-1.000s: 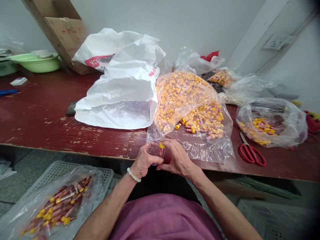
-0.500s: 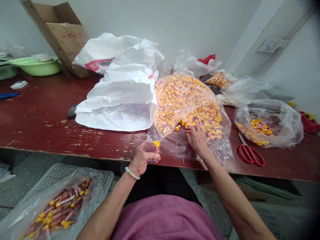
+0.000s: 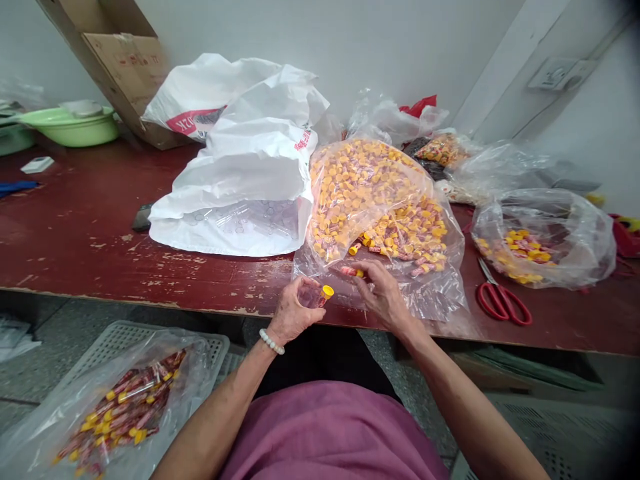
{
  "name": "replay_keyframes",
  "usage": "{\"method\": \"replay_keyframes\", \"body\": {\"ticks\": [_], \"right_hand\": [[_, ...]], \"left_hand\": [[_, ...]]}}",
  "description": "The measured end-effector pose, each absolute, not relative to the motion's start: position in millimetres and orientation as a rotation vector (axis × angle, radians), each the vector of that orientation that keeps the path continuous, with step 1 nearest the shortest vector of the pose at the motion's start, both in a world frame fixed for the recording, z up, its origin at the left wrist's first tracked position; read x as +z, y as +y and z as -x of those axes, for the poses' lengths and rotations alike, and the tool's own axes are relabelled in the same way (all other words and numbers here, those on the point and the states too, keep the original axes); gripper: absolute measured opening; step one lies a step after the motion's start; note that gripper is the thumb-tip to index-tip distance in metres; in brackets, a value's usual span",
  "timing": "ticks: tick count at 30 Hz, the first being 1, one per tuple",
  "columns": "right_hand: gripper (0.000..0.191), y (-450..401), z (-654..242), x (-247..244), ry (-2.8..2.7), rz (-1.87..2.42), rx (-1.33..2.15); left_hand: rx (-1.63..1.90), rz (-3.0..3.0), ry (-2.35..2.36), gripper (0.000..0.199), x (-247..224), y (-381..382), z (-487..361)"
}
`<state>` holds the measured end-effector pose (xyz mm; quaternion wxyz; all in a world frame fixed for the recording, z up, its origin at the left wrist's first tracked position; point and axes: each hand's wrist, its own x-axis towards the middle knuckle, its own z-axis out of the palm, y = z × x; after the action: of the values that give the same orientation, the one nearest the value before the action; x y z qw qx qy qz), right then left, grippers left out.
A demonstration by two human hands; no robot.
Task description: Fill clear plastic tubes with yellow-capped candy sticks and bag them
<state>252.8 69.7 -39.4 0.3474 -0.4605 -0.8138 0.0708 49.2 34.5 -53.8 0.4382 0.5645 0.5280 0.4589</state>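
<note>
My left hand (image 3: 295, 310) grips a transparent plastic tube (image 3: 311, 295) with a yellow cap, tilted with the cap toward the right. My right hand (image 3: 383, 295) pinches a small red-and-yellow roll (image 3: 351, 271) between its fingertips, a short way from the tube. Just behind that hand lies a large transparent bag (image 3: 373, 200) heaped with many red rolls with yellow ends. Its near part spreads under my right hand on the table. Below the table edge, a bag of filled tubes (image 3: 120, 407) rests on a white plastic crate (image 3: 145, 340).
A white sack (image 3: 235, 223) holds transparent tubes left of the big bag. Red-handled scissors (image 3: 500, 302) and another transparent bag (image 3: 543, 237) lie on the right of the worn red table (image 3: 85, 233). A cardboard box and green basin stand at the back left.
My right hand has moved left and toward me from the pile, now pinching a small roll. The tube in my left hand has tipped from upright, its cap now leaning right.
</note>
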Motion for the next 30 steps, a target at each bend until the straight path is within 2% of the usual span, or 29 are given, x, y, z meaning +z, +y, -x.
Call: {"method": "replay_keyframes", "body": {"ticks": [3, 8, 13, 16, 18, 22, 27, 30], "right_hand": [[0.033, 49.9, -234.8, -15.1, -2.222, 0.903, 0.27], [0.048, 37.6, -228.8, 3.7, -2.475, 0.761, 0.315], [0.049, 35.3, -226.1, -1.8, -2.309, 0.834, 0.313], [0.073, 37.2, -218.8, -17.2, -2.349, 0.926, 0.244], [0.081, 39.7, -210.9, -30.3, -2.347, 0.993, 0.198], [0.065, 44.4, -195.6, -47.1, -2.308, 1.049, 0.215], [0.053, 48.5, -189.6, -39.3, -2.351, 1.002, 0.273], [0.053, 51.3, -191.5, -33.0, -2.42, 0.977, 0.301]], "left_hand": [[1.109, -1.563, 1.334, 0.035, -50.9, 32.6, -52.2], [1.094, -1.576, 1.285, 0.027, -40.0, 30.2, -58.2], [1.129, -1.281, 1.166, 0.04, -36.9, 30.8, -59.1], [1.079, -1.161, 1.198, 0.044, -38.7, 29.9, -57.8], [1.067, -1.081, 1.185, 0.041, -41.4, 29.4, -58.1], [1.13, -0.976, 1.179, 0.039, -48.4, 29.9, -60.3], [1.14, -0.898, 1.161, 0.038, -53.4, 30.7, -59.1], [1.126, -0.862, 1.107, 0.038, -52.6, 30.9, -56.3]]}}
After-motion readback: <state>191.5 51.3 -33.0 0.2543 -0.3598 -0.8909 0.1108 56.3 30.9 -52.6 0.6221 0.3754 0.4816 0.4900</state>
